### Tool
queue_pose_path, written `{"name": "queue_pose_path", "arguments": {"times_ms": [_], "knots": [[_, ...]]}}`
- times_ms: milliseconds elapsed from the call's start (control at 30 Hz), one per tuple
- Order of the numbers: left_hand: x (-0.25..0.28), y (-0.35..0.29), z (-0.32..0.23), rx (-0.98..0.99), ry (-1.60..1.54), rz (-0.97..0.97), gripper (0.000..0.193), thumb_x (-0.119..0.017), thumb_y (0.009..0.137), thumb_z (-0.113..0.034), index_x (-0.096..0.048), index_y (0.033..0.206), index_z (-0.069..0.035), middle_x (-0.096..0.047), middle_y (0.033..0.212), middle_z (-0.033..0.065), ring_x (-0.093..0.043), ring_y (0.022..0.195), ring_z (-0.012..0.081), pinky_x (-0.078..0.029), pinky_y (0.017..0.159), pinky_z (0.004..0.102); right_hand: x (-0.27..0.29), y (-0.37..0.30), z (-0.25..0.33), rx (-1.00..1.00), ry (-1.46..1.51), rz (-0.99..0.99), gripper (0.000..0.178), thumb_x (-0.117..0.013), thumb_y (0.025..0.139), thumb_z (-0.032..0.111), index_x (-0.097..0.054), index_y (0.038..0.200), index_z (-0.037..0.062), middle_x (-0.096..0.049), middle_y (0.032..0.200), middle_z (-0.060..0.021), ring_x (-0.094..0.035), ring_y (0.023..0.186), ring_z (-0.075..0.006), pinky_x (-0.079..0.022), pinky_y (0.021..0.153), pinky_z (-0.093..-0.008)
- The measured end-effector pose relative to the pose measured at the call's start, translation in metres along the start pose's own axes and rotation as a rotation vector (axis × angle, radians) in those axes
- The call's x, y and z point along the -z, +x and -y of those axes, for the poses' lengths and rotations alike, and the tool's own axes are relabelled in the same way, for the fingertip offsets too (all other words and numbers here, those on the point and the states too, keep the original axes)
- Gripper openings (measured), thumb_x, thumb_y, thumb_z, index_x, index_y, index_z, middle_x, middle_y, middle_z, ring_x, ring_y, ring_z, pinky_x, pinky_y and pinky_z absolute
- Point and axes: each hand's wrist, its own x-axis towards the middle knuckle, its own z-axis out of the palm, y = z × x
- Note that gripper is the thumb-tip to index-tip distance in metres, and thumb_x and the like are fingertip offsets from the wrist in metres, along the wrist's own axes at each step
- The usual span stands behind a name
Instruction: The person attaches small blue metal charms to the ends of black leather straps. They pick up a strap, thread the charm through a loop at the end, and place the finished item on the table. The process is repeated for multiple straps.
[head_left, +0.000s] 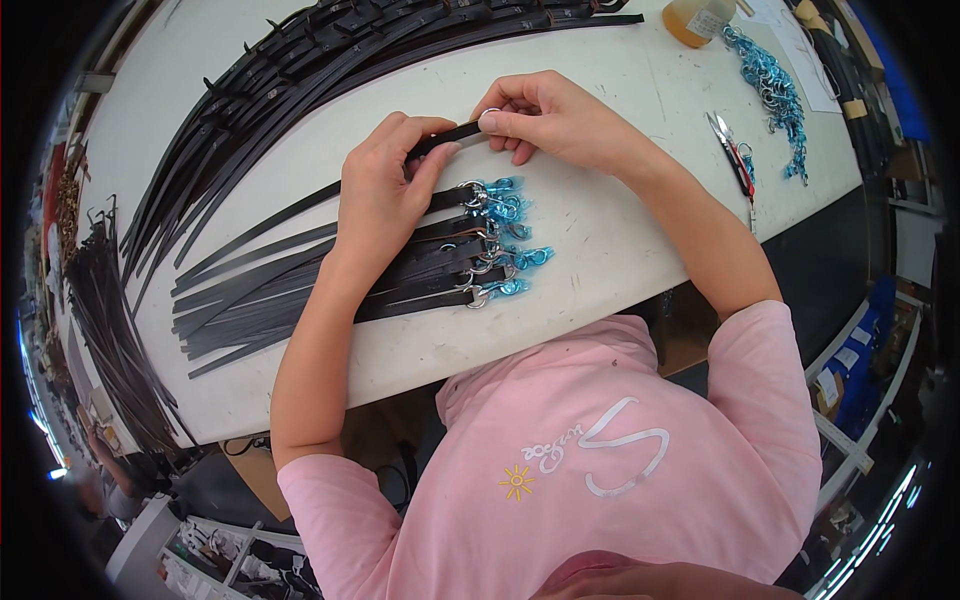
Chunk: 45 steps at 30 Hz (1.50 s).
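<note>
Above the white table, a narrow black strap (461, 134) runs between my two hands. My left hand (387, 185) is closed round it, thumb and fingers pinching it near its end. The strap's long tail slopes down to the left behind my left wrist. My right hand (550, 125) pinches a silver metal ring (488, 114) at the strap's end, partly hidden by the thumb. Just below lie several black straps (400, 270) side by side, with silver rings and metal clasps in blue plastic wrap (508, 208) at their right ends.
A large bundle of black straps (300, 85) curves along the far left. More thin straps (115, 320) hang over the left edge. At the right lie red-handled snips (735, 160) and a heap of blue-wrapped clasps (775, 95). A bottle of amber liquid (695, 20) stands at the back.
</note>
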Motion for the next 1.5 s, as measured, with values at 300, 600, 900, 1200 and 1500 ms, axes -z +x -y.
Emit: {"name": "queue_pose_path", "arguments": {"times_ms": [300, 600, 900, 1200, 1500], "knots": [[-0.002, 0.001, 0.001, -0.008, 0.006, -0.003, 0.016, -0.073, 0.089, -0.011, -0.071, 0.102, -0.003, -0.063, 0.083, 0.0079, -0.059, 0.061, 0.0174, -0.048, 0.058, 0.03, -0.003, -0.002, 0.002, 0.0, -0.041, -0.027, 0.02, -0.059, 0.099, 0.017, -0.067, 0.11, 0.0012, -0.065, 0.085, -0.0021, -0.061, 0.079, -0.0075, -0.054, 0.068, -0.0222], [-0.013, 0.007, 0.006, 0.136, -0.11, 0.037, 0.018, -0.071, 0.091, -0.019, -0.07, 0.096, -0.001, -0.069, 0.081, 0.0077, -0.062, 0.068, 0.0171, -0.048, 0.064, 0.0304, -0.007, -0.001, 0.0, -0.011, -0.054, -0.057, 0.019, -0.06, 0.098, 0.017, -0.067, 0.107, 0.0017, -0.065, 0.084, -0.002, -0.061, 0.078, -0.0074, -0.053, 0.067, -0.0222], [-0.006, 0.014, 0.006, 0.317, -0.246, 0.135, 0.017, -0.07, 0.091, -0.019, -0.07, 0.09, -0.002, -0.068, 0.075, 0.0055, -0.059, 0.07, 0.0116, -0.047, 0.067, 0.028, -0.008, -0.002, -0.001, -0.01, -0.019, -0.028, 0.021, -0.06, 0.101, 0.021, -0.066, 0.105, 0.0018, -0.065, 0.084, -0.0025, -0.061, 0.078, -0.0078, -0.053, 0.069, -0.0222], [0.007, 0.01, 0.009, 0.335, -0.456, 0.163, 0.025, -0.06, 0.1, -0.022, -0.07, 0.1, 0.001, -0.064, 0.071, 0.0019, -0.055, 0.067, 0.0086, -0.045, 0.064, 0.0259, -0.004, 0.0, -0.002, 0.018, 0.058, -0.018, 0.024, -0.061, 0.1, 0.023, -0.067, 0.107, 0.0011, -0.067, 0.086, -0.0038, -0.063, 0.08, -0.0092, -0.055, 0.071, -0.0237], [0.014, 0.002, 0.004, 0.338, -0.29, 0.212, 0.027, -0.057, 0.101, -0.02, -0.071, 0.101, 0.002, -0.062, 0.07, 0.0047, -0.054, 0.065, 0.0099, -0.044, 0.061, 0.0275, -0.009, -0.003, 0.004, 0.083, -0.11, -0.019, 0.022, -0.061, 0.1, 0.021, -0.066, 0.109, 0.0022, -0.064, 0.086, -0.0009, -0.059, 0.08, -0.0072, -0.051, 0.067, -0.0228]]}}
